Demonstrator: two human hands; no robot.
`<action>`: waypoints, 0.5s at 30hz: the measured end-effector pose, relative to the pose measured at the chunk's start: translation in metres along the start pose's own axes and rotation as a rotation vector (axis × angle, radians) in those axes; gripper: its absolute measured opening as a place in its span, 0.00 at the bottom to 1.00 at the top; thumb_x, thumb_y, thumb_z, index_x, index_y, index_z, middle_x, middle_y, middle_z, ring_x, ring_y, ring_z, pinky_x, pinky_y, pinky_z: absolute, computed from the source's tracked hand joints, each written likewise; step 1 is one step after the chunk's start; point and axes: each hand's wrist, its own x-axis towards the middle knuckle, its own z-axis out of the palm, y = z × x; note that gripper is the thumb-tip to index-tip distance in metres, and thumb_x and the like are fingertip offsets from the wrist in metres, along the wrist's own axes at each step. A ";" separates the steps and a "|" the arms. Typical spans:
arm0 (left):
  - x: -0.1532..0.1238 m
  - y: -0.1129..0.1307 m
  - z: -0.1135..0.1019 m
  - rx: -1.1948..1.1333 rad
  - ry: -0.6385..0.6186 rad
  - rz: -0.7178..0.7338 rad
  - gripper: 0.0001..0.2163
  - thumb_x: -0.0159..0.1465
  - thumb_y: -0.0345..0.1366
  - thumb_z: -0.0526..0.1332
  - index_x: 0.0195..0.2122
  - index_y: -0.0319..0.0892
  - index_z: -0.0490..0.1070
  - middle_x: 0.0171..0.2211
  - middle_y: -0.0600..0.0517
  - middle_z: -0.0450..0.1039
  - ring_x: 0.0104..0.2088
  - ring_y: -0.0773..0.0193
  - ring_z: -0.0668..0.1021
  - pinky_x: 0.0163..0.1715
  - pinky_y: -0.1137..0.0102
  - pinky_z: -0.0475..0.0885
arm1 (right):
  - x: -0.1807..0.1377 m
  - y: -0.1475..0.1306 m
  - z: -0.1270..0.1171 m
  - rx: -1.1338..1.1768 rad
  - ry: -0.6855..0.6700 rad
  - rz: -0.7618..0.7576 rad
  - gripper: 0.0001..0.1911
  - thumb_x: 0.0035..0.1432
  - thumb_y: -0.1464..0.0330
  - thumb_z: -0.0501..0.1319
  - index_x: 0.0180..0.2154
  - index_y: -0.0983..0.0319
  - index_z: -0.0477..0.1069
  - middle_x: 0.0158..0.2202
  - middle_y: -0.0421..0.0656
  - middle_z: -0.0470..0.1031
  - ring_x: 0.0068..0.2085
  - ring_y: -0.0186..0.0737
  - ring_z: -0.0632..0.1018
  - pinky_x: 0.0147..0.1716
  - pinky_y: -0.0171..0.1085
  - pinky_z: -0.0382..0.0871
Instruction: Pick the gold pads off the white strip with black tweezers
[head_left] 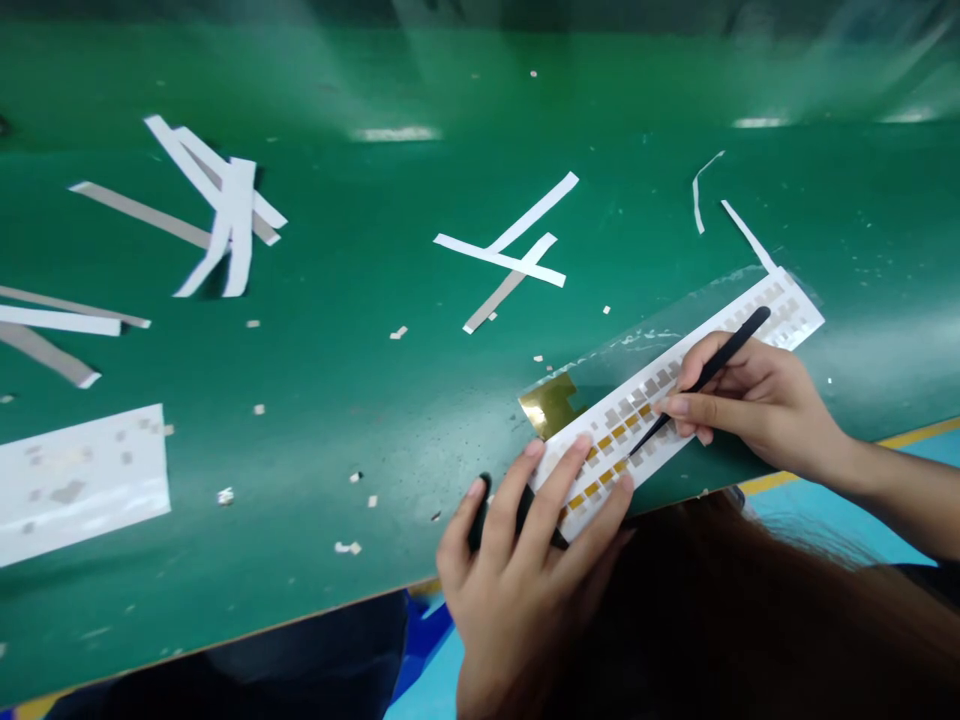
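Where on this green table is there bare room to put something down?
Mostly bare: the green mat between the crossed white strips and the white sheet, bar small scraps. Crowded: by the patterned white strip, where the left hand and the right hand, holding black tweezers, work.

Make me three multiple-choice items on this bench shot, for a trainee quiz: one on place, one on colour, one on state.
1. Where does the tweezers tip rest?
A. on the white strip
B. on bare mat
C. in the air

2. What colour is the mat?
A. blue
B. green
C. grey

3. What is the left hand doing?
A. lifted
B. pressing the strip's near end
C. holding scissors

Answers: 1 A, the tip meets the small squares; 2 B, the surface is green; 3 B, fingers lie flat on the strip while the right hand holds the tweezers.
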 end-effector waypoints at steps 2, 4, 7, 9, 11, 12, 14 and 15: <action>0.000 0.000 -0.001 -0.003 -0.004 -0.006 0.15 0.55 0.44 0.63 0.45 0.60 0.71 0.52 0.56 0.70 0.55 0.56 0.68 0.54 0.57 0.56 | 0.000 0.000 0.000 0.000 0.003 0.001 0.12 0.47 0.70 0.70 0.28 0.62 0.66 0.20 0.37 0.72 0.19 0.30 0.72 0.18 0.30 0.68; 0.001 0.000 -0.002 -0.002 -0.014 -0.002 0.15 0.55 0.43 0.63 0.45 0.59 0.71 0.52 0.55 0.70 0.55 0.55 0.69 0.54 0.57 0.57 | 0.000 0.000 -0.001 0.000 -0.001 0.003 0.12 0.47 0.70 0.70 0.28 0.62 0.66 0.20 0.37 0.73 0.20 0.30 0.72 0.18 0.30 0.68; 0.004 0.000 -0.004 0.008 -0.027 0.013 0.15 0.54 0.43 0.64 0.44 0.59 0.72 0.51 0.54 0.71 0.53 0.54 0.70 0.52 0.57 0.58 | 0.000 0.000 -0.001 0.006 -0.013 0.007 0.11 0.48 0.71 0.69 0.28 0.62 0.66 0.20 0.37 0.73 0.20 0.30 0.73 0.19 0.30 0.69; 0.004 0.000 -0.004 0.010 -0.037 0.013 0.16 0.54 0.44 0.65 0.45 0.59 0.71 0.51 0.54 0.71 0.53 0.53 0.70 0.52 0.57 0.58 | 0.000 0.000 -0.001 0.015 -0.012 0.008 0.11 0.48 0.71 0.69 0.28 0.62 0.66 0.20 0.37 0.73 0.20 0.30 0.73 0.19 0.30 0.69; 0.003 0.000 -0.003 0.004 -0.033 0.001 0.16 0.54 0.44 0.64 0.45 0.59 0.71 0.51 0.54 0.71 0.54 0.54 0.70 0.52 0.56 0.58 | 0.000 0.000 -0.001 0.023 -0.008 0.008 0.11 0.47 0.71 0.69 0.28 0.62 0.66 0.20 0.37 0.73 0.20 0.30 0.73 0.19 0.29 0.68; 0.003 0.000 -0.003 0.001 -0.029 -0.002 0.16 0.55 0.44 0.64 0.45 0.59 0.71 0.51 0.54 0.71 0.54 0.54 0.69 0.52 0.56 0.58 | 0.000 0.000 -0.001 0.025 -0.003 0.006 0.12 0.47 0.71 0.70 0.28 0.62 0.66 0.19 0.37 0.73 0.19 0.29 0.72 0.19 0.29 0.68; 0.001 0.000 -0.002 -0.003 -0.024 -0.005 0.16 0.55 0.43 0.64 0.46 0.60 0.71 0.52 0.55 0.71 0.55 0.54 0.69 0.53 0.57 0.58 | 0.000 0.000 0.000 0.030 0.010 0.000 0.12 0.47 0.70 0.70 0.28 0.62 0.66 0.19 0.36 0.72 0.19 0.29 0.72 0.18 0.30 0.68; 0.001 0.000 -0.001 -0.004 -0.022 -0.006 0.16 0.55 0.43 0.64 0.46 0.60 0.71 0.52 0.55 0.71 0.55 0.55 0.69 0.53 0.57 0.57 | 0.000 0.000 0.000 0.030 0.018 -0.003 0.12 0.47 0.70 0.69 0.28 0.62 0.66 0.19 0.36 0.72 0.19 0.29 0.71 0.18 0.30 0.68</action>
